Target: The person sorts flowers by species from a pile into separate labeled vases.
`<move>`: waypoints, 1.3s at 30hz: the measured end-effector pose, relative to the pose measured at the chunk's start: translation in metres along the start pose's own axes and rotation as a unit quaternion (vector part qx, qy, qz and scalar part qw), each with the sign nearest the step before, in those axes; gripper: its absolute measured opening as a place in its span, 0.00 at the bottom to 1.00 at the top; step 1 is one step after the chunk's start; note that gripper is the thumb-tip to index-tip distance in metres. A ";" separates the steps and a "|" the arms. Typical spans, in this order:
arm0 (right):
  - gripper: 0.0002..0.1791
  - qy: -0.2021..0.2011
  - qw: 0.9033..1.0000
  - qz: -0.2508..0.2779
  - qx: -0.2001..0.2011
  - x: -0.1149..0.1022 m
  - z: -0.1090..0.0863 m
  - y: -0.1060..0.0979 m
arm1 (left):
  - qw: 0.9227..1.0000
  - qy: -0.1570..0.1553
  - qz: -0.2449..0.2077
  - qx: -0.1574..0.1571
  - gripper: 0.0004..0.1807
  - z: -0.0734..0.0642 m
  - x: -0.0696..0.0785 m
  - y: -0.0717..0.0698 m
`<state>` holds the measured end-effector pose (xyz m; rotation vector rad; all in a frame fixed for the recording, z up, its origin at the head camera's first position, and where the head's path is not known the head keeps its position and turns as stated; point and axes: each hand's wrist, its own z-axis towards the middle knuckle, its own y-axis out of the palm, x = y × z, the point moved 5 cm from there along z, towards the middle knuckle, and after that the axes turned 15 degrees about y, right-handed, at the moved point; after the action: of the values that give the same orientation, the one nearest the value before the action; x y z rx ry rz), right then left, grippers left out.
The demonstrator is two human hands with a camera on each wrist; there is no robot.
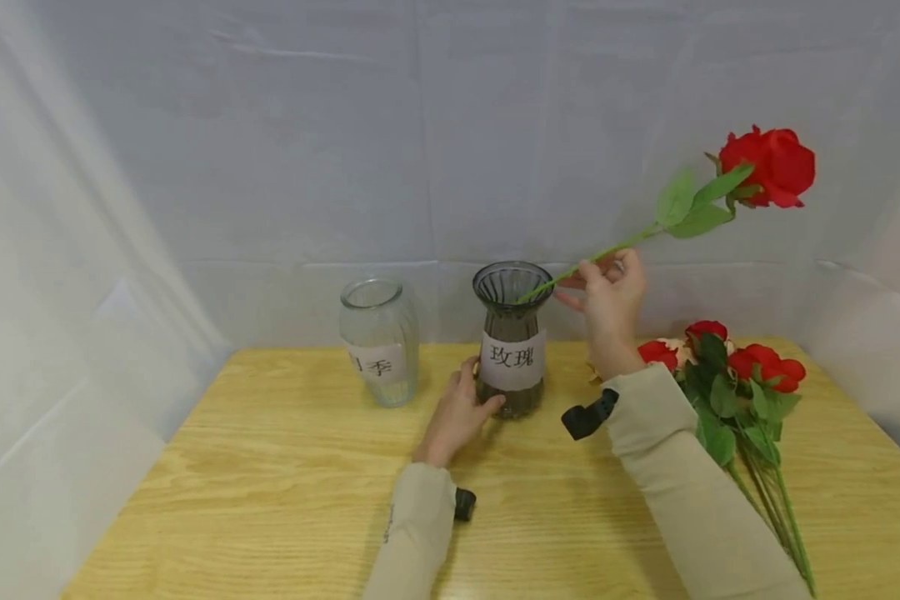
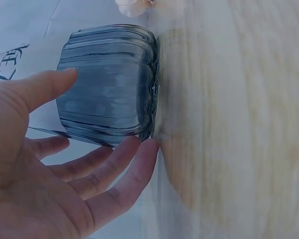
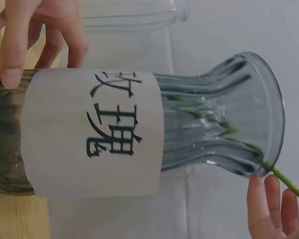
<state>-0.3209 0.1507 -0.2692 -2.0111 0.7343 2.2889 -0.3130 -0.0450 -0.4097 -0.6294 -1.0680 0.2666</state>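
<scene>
My right hand [image 1: 613, 308] pinches the green stem of a red rose [image 1: 771, 167], its bloom slanting up to the right. The stem's lower end is inside the flared mouth of a dark grey glass vase [image 1: 516, 400]; in the right wrist view the stem [image 3: 284, 181] crosses the rim and shows through the glass. Low on the vase's left side, my left hand [image 1: 456, 418] holds it, thumb in front and fingers round the side and base, as the left wrist view shows. A white label [image 3: 65, 134] with black characters wraps the vase, which stands upright.
Left of the dark vase stands a clear glass vase [image 1: 412, 333] with a white label. Several red and pale flowers [image 1: 767, 367] lie on the right of the wooden table [image 1: 270, 500], stems toward the near edge. White cloth [image 1: 307, 167] hangs behind and at the sides.
</scene>
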 end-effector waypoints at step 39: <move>0.05 0.085 0.989 -0.111 -0.041 0.036 -0.007 -0.042 | 1.000 -0.007 -0.007 -0.001 0.40 0.000 -0.001 0.002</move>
<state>-0.3082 0.1749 -0.3172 -2.2180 0.4011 2.0775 -0.3133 -0.0437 -0.4112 -0.6224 -1.0849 0.2586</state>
